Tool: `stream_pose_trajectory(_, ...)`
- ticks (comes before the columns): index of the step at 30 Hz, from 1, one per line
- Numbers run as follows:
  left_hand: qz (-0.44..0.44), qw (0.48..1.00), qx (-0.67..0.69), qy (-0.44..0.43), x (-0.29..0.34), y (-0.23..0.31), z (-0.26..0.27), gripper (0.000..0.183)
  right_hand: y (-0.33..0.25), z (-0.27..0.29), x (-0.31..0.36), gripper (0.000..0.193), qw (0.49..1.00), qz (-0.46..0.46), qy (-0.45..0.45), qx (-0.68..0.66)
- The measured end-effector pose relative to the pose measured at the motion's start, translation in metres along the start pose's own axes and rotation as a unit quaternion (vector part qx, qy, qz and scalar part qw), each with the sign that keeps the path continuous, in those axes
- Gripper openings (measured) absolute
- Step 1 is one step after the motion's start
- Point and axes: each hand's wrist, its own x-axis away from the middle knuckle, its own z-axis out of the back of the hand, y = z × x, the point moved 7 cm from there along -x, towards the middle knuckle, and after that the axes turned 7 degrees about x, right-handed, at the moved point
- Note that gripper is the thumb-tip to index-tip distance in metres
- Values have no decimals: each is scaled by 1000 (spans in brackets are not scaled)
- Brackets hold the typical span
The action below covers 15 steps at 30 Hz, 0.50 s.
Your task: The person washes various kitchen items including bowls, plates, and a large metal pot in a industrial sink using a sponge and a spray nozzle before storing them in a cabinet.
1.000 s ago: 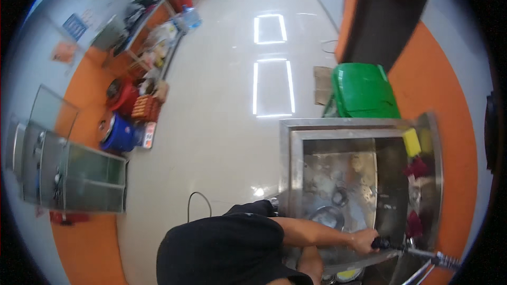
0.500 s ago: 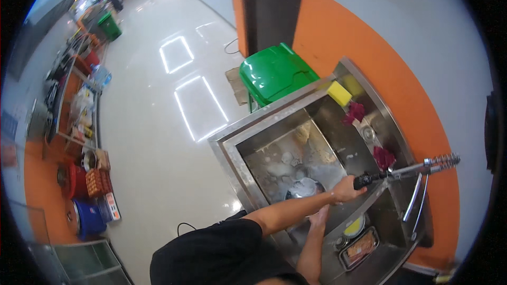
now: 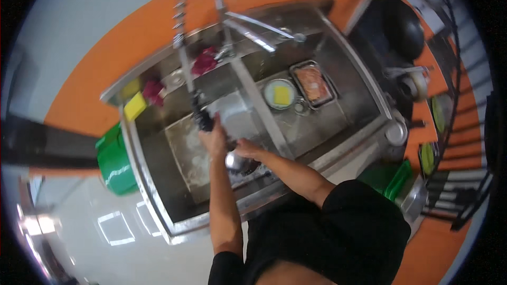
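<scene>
Your left hand (image 3: 213, 140) is wrapped around the black spray handle (image 3: 203, 120) over the left basin (image 3: 158, 166); your right hand (image 3: 247, 149) meets the far edge of the metal bowl (image 3: 238, 163), though blur hides whether its fingers grip. For an even rinse, aim the spray inside the rim and tilt the bowl so water sheds into the basin. The bowl lies nearer your body than either hand, slightly right of the left one.

Fairly bright, soft light fills the sink (image 3: 151, 192) around the fingers (image 3: 242, 146), which blur softens. Below-left of them, the glossy floor (image 3: 156, 258) glares with rectangular reflections; above, the faucet spring (image 3: 180, 15) smears; far outward, straight edges bend toward black corners.
</scene>
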Motion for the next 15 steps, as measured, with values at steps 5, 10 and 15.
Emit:
stream_pose_trajectory(5,-47,994,94,12,-16,-10,23,35,-13,30,58,49,969,-70,76,-223)
stream_pose_trajectory(10,-69,975,198,-69,14,14,-33,28,-5,-3,12,39,981,184,35,55)
stream_pose_trajectory(15,-58,977,200,-46,2,-13,-10,25,-57,-25,52,23,909,246,-42,334)
